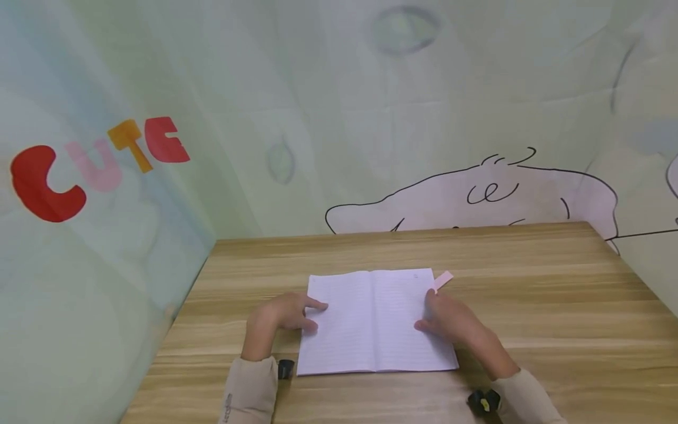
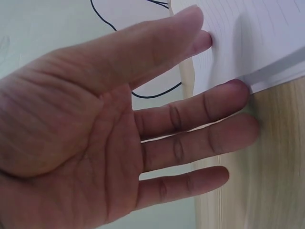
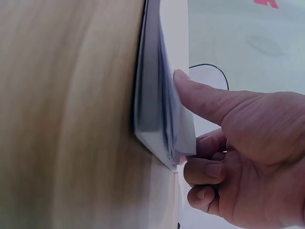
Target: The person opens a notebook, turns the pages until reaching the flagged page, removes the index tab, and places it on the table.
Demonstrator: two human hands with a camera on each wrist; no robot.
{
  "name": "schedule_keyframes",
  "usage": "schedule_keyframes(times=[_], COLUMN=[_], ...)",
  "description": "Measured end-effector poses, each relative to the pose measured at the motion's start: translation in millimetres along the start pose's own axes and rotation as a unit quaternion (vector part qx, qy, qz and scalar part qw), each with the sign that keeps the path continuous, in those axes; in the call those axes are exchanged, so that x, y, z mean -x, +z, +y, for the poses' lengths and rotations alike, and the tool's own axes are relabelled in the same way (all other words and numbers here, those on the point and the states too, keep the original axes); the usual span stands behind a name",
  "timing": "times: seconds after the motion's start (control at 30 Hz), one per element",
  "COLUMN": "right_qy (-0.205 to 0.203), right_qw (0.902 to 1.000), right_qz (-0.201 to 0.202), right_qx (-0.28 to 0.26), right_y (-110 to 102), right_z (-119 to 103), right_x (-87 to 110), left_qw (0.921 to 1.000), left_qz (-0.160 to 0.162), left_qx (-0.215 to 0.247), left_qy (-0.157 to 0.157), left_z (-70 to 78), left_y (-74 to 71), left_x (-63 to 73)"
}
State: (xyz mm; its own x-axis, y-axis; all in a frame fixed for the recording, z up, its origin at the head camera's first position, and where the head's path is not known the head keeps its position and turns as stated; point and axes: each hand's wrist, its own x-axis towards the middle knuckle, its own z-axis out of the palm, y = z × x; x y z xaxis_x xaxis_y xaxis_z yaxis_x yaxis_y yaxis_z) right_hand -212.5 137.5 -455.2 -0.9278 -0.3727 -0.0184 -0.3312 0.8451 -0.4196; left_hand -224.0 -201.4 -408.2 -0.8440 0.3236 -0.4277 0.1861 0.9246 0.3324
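An open notebook (image 1: 344, 347) with lined pages lies on the table, its spine running up the middle. My left hand (image 1: 283, 312) is at its left edge, index finger and thumb over the page. In the left wrist view, the straight fingers (image 2: 219, 133) spread beside the paper. At the right edge my right hand (image 1: 452, 318) grips the notebook's pages, thumb (image 3: 200, 98) on top and the other fingers curled at the edge. A pink paper strip (image 1: 444, 280) sticks out beyond the right page, beside the right index finger; its other end is hidden.
The wood-grain table (image 1: 254, 259) extends around the notebook on all sides. Behind it hangs a pale printed curtain (image 1: 254, 118) with a cartoon outline and colored letters. Dark wrist straps (image 1: 286, 369) show near both sleeves.
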Motion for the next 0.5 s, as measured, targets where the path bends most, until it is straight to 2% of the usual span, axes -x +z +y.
schedule_keyframes(times=[0.3,0.5], right_qy=[0.018,0.03], right_qw=[0.998,0.9977], right_qz=[0.03,0.029], right_qx=[0.053,0.054], right_y=[1.9,1.7], right_z=[2.5,2.0], right_x=[-3.2,-3.4], left_qw=[1.0,1.0], left_qz=[-0.003,-0.006], left_qx=[0.007,0.003], left_qy=[0.005,0.004], left_z=[2.6,0.7], left_y=[-2.6,-0.9], left_x=[0.2,0.2])
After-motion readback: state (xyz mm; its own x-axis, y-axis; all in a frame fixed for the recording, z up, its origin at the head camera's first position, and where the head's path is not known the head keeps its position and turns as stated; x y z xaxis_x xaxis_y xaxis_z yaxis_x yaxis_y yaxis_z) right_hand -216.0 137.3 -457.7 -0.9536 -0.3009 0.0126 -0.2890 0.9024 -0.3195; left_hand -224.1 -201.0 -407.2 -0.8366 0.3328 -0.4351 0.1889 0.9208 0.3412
